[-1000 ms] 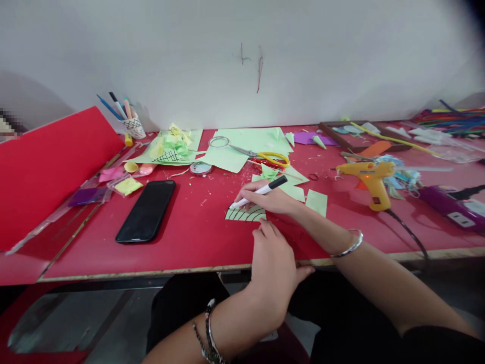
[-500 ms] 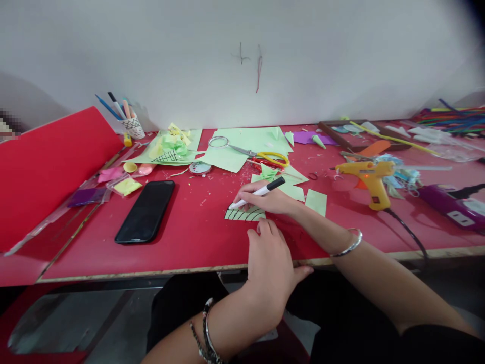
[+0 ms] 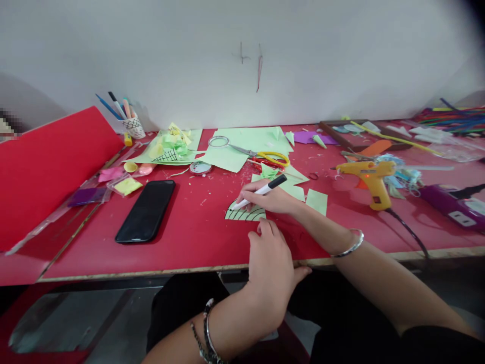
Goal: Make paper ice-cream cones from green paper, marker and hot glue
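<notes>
On red bench (image 3: 182, 237), right hand (image 3: 275, 199) has marker (image 3: 259, 191) in its grip, tip on green paper (image 3: 246, 214) (black lines); left hand (image 3: 271, 265), fingers loose, pins paper's near edge.

**A plain white painted wall (image 3: 341, 60) behind a long red-topped table (image 3: 204, 232)**

The wall fills the upper half of the view, from one side to the other. Near its middle are two small scribbled marks (image 3: 259, 65), one dark and one red. The table stands against the wall, and its flat top has a thin pale wooden edge (image 3: 132, 273) along the front. Below it, at the left, a grey, slightly shiny floor (image 3: 68, 318) is seen. The light is soft and even; a faint grey shadow (image 3: 26, 98) lies on the wall at far left.
</notes>
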Tool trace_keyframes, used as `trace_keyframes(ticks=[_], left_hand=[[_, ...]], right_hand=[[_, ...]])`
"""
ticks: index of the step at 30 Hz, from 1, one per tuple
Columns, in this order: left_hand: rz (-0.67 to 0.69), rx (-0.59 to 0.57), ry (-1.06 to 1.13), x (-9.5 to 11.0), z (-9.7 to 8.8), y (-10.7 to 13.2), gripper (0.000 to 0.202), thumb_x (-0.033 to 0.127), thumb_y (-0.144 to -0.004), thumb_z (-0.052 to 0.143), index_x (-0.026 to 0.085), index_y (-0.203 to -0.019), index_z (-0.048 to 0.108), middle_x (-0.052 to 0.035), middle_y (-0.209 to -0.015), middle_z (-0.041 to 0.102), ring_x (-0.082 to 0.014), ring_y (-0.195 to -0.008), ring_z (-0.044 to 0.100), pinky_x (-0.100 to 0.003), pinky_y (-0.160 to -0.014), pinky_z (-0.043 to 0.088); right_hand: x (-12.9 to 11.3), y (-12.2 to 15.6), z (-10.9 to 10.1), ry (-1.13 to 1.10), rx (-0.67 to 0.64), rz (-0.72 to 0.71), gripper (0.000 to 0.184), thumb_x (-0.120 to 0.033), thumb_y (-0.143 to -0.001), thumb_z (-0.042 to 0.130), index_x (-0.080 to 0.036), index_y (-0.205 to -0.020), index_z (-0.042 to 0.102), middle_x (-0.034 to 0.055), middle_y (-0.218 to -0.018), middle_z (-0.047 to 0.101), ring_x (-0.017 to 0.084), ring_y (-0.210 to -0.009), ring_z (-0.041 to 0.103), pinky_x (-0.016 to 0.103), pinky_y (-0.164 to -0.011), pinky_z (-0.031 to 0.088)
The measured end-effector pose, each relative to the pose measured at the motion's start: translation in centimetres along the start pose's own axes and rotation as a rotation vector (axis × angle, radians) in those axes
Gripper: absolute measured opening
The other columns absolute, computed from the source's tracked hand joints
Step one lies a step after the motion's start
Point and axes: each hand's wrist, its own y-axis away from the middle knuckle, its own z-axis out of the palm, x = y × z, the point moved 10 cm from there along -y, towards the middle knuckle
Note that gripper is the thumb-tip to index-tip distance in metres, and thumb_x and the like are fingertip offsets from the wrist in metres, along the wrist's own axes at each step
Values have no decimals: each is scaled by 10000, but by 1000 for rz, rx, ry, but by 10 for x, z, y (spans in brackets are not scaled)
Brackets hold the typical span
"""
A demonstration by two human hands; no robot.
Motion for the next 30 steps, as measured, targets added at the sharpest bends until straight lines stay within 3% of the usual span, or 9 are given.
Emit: trace_keyframes(ticks=[25,30], left_hand=[[0,-10,-13,-1,-1,1,693,614,-701,466,31,-1062,568,-166,-978,550,-258,-898,444,-317,-623,461],[10,-17,-18,0,-1,0,704,609,-709,460,25,-1092,546,-182,-1034,534,-263,-924,436,-318,-629,466]], right_hand=[[3,4,-1,-139,11,89,313,-240,-795,404,-122,-577,595,23,-506,603,76,-413,510,185,-395,412],[3,0,-14,-122,110,12,273,-263,-809,400,-136,-642,575,3,-541,590,69,-445,529,187,-459,430]])
